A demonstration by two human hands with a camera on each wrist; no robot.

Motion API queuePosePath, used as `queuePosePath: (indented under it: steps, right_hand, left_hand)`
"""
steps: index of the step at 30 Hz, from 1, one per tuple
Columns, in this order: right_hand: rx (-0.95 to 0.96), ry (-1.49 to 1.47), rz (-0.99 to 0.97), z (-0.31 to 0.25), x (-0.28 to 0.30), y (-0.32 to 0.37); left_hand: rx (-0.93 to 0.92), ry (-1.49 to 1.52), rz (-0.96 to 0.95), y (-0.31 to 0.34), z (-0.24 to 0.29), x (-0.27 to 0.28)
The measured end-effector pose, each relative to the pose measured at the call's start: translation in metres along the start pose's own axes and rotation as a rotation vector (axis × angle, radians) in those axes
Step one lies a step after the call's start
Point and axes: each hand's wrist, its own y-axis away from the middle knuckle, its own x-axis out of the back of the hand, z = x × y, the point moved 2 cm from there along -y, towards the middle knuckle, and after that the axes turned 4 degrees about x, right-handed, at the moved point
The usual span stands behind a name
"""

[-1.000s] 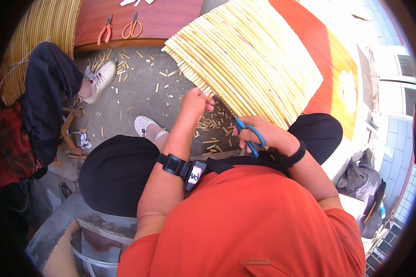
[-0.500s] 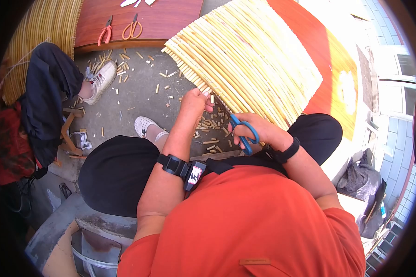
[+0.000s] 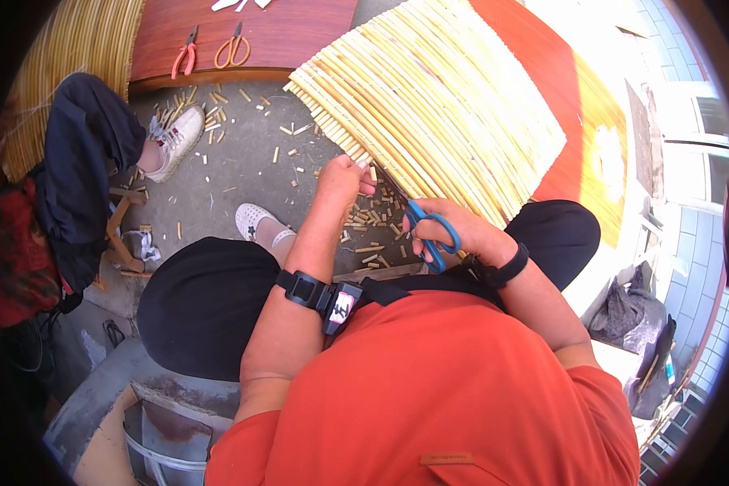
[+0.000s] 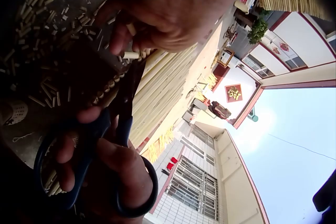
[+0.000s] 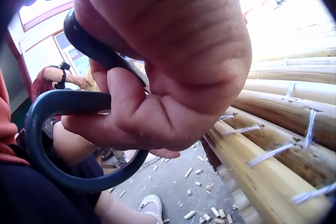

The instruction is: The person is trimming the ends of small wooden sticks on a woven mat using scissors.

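A mat of pale reeds (image 3: 437, 105), bound with white thread, slants across the front. My left hand (image 3: 340, 180) is at its lower left edge, fingers curled around the reed ends there. In the left wrist view a short cut reed end (image 4: 130, 55) shows at these fingertips, and another piece is tucked between the fingers. My right hand (image 3: 462, 227) grips blue-handled scissors (image 3: 447, 235), thumb and fingers through the loops. The dark blades (image 4: 128, 90) run along the mat edge, their tips close to the left fingertips. White stitches (image 5: 270, 154) cross the reeds beside the right hand.
Red-handled pliers (image 3: 185, 61) and another pair of scissors (image 3: 233, 50) lie on a reddish wooden board (image 3: 300, 40). Cut reed bits (image 3: 370, 219) litter the concrete floor. At left are another person's leg (image 3: 89, 154) and shoe (image 3: 178, 144), beside a second mat (image 3: 69, 65).
My right hand with the scissors shifted a little left, then slightly back to the right. The left hand has stayed at the mat edge, and the mat has hardly moved.
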Motion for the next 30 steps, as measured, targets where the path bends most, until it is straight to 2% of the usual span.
queuePosePath:
  steps: [17,30]
  right_hand:
    - [0.051,-0.118,-0.014,0.0043,-0.0042,-0.0067]
    - [-0.003,0.022,0.093,0.0026,-0.0035,-0.0096]
  left_hand:
    - [-0.010,0.065,0.016,0.0019,0.0031,-0.0002]
    - [0.003,0.028,-0.019,-0.0025,-0.0015,0.0015]
